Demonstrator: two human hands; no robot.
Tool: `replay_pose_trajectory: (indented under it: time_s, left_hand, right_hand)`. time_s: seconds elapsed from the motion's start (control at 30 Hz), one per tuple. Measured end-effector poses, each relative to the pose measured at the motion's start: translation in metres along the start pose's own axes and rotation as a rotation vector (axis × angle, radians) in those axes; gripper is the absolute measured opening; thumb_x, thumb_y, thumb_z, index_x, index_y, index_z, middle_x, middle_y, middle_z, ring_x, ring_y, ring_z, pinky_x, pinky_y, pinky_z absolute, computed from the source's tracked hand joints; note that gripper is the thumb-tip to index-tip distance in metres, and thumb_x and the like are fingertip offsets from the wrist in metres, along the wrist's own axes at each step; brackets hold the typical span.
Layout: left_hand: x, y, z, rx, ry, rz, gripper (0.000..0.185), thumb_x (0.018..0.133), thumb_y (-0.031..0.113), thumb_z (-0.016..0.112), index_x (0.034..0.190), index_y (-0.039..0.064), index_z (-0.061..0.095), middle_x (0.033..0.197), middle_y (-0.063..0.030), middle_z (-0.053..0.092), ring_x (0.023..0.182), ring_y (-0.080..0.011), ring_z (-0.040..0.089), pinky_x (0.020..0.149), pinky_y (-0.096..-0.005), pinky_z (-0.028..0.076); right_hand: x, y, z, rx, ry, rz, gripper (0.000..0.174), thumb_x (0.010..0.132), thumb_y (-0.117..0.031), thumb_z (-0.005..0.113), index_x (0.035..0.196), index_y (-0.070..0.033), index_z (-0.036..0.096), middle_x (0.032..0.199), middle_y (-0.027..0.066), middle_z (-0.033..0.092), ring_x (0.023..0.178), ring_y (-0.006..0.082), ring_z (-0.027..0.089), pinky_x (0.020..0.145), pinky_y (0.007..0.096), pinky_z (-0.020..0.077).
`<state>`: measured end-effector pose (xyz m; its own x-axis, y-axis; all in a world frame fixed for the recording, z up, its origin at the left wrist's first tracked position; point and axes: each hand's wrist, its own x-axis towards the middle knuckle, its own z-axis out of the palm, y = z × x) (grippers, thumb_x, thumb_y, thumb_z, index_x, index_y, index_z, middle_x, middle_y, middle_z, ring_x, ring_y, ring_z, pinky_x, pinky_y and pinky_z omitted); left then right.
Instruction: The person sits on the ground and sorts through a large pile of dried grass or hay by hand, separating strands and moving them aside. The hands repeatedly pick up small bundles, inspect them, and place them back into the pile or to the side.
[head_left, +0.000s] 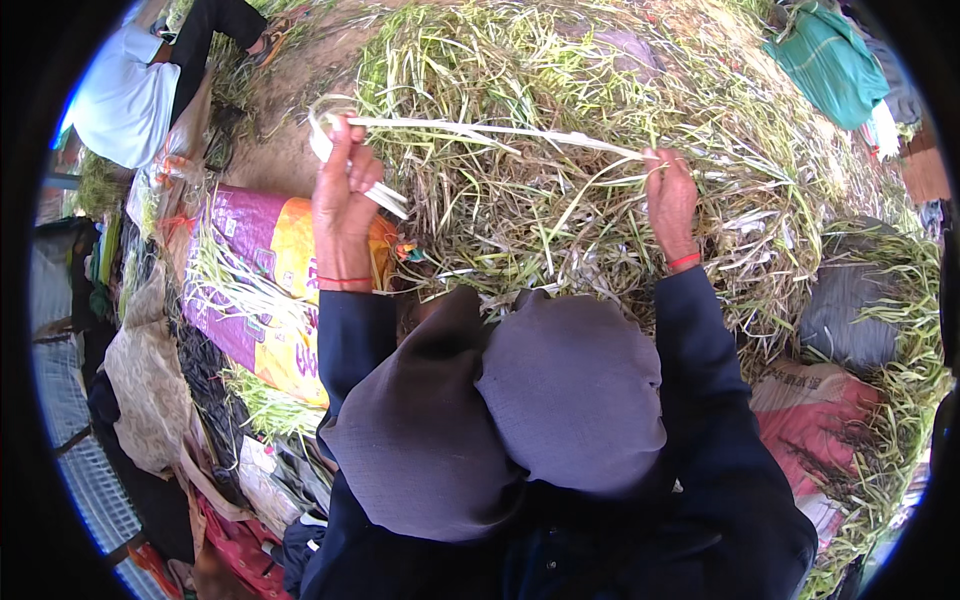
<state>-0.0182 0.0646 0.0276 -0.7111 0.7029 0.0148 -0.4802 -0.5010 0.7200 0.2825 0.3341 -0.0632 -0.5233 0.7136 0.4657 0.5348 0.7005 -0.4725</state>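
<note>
A long, pale plant stalk (487, 129) stretches almost level between my two raised hands, with thin leaf strips peeling from it. My left hand (346, 184) grips one end, where a white strip loops above the fingers. Short cut-looking white stalk ends (388, 199) jut from the lower side of that fist. The far end is pinched between the thumb and fingers of my right hand (671, 196). Beneath both hands spreads a thick heap of green and dried leaves (525, 217). Left of my knees, loose pale stalks (236, 277) lie on a purple and yellow woven sack (289, 232).
A person in a white shirt (124, 97) sits at the upper left. Green cloth (832, 64) shows at the upper right. A grey sack (847, 311) and a red-and-white sack (814, 420) lie at my right. Beige cloth (150, 375) lies at my left.
</note>
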Motion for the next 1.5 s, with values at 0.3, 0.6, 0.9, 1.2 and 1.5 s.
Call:
replay_pose_trajectory:
  time_s: [0.3,0.6,0.9,1.2,1.5]
  left_hand:
    - [0.007,0.045,-0.023,-0.054,-0.022,0.015,0.02,0.097,0.025,0.054,0.105,0.006,0.056,0.078,0.0005,0.054,0.044,-0.0015,0.028,0.039,-0.016,0.027]
    - [-0.027,-0.022,-0.01,0.244,-0.013,-0.214,0.023,0.098,0.027,0.054,0.106,0.006,0.058,0.089,-0.0039,0.064,0.045,-0.0003,0.029,0.04,-0.0157,0.026]
    - [-0.062,-0.05,0.004,0.232,-0.027,-0.294,0.031,0.099,0.033,0.05,0.107,0.004,0.059,0.078,0.0002,0.054,0.044,0.0,0.026,0.04,-0.0155,0.024]
    - [-0.075,-0.06,0.008,0.177,0.014,-0.475,0.026,0.097,0.028,0.048,0.094,0.004,0.06,0.064,0.0006,0.052,0.04,-0.0029,0.024,0.039,-0.0192,0.02]
    - [-0.077,-0.069,0.014,0.158,-0.028,-0.547,0.024,0.098,0.024,0.045,0.091,0.006,0.059,0.059,0.0047,0.043,0.042,-0.0018,0.024,0.04,-0.0187,0.021]
  right_hand:
    - [0.011,0.111,-0.055,-0.049,-0.258,0.297,0.048,0.092,-0.044,0.057,0.079,0.002,0.062,0.055,0.0165,0.052,0.049,0.027,0.051,0.052,0.0417,0.0407]
    - [0.0,-0.014,-0.113,-0.092,-0.575,-0.04,0.042,0.085,-0.027,0.069,0.118,-0.003,0.06,0.058,0.0106,0.061,0.055,0.0203,0.06,0.052,0.0355,0.0434]
    - [-0.015,-0.12,-0.044,0.575,-0.991,-0.106,0.029,0.093,-0.02,0.059,0.117,-0.004,0.06,0.08,0.0118,0.069,0.053,0.0121,0.057,0.053,0.027,0.048]
    - [-0.031,-0.169,0.036,1.401,-1.059,0.337,0.033,0.101,-0.033,0.046,0.117,-0.007,0.059,0.085,-0.0063,0.053,0.069,0.0031,0.042,0.062,0.0183,0.0344]
    - [-0.027,-0.168,0.044,1.462,-0.986,0.441,0.023,0.097,-0.028,0.056,0.102,-0.007,0.064,0.085,-0.0056,0.059,0.065,0.0017,0.044,0.056,0.0162,0.0342]
